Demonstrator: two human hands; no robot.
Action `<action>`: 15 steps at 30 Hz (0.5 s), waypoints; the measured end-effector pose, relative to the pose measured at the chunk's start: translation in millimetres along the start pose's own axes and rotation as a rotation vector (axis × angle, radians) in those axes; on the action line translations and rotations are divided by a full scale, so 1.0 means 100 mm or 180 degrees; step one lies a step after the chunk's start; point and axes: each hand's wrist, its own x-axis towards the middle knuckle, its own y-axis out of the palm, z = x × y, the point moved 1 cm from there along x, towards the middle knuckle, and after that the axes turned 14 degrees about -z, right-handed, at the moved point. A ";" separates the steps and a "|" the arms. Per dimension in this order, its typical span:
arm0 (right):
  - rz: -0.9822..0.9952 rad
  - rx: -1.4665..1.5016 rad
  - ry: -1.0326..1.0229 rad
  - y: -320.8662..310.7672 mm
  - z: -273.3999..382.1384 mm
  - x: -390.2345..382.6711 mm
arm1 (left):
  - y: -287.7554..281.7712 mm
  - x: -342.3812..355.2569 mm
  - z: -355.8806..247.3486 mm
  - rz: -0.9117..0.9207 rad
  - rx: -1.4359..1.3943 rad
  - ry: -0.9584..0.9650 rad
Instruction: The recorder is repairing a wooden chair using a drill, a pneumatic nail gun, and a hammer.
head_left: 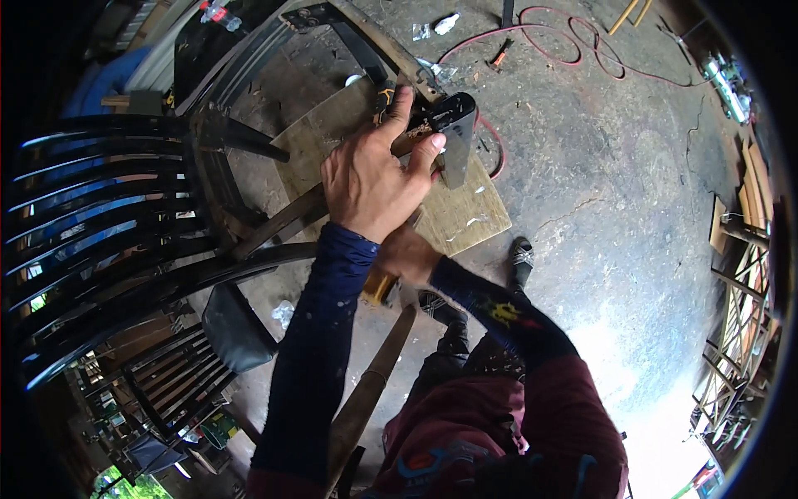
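Observation:
A black-painted wooden chair [108,195] with a slatted back lies tipped at the left, its frame reaching to the middle. My left hand [366,179] grips that frame beside a rounded black end piece [455,112], thumb and one finger showing on top; the other fingers are hidden. A black-and-yellow object [384,100] shows just past the fingertip. Below my left wrist, my right hand [407,254] is closed, partly covered by it; what it holds cannot be made out. A yellowish object [378,287] shows beneath the right hand. Under the work is a wooden board [474,212].
A red hose [573,58] loops across the concrete floor [598,166], with a hammer [501,55] near it. A wooden pole [374,374] slants by my legs. Another slatted chair [179,378] stands lower left. Wood pieces [740,316] are stacked along the right.

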 end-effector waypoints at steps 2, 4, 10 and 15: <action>-0.1020 -0.0066 -0.0367 0.18 0.18 0.09 | -0.06 0.08 -0.05 0.0366 -0.0003 -0.0132; -0.1078 0.0129 -0.0416 0.09 0.42 0.30 | -0.10 0.16 0.00 0.0680 0.0153 -0.0024; -0.1234 0.0703 0.0691 -0.14 1.05 -0.02 | -0.19 0.69 0.22 0.1258 0.0305 0.0046; -0.2453 0.1188 0.1721 -0.08 1.25 -0.23 | 0.27 1.32 0.42 0.0319 -0.0676 -0.0630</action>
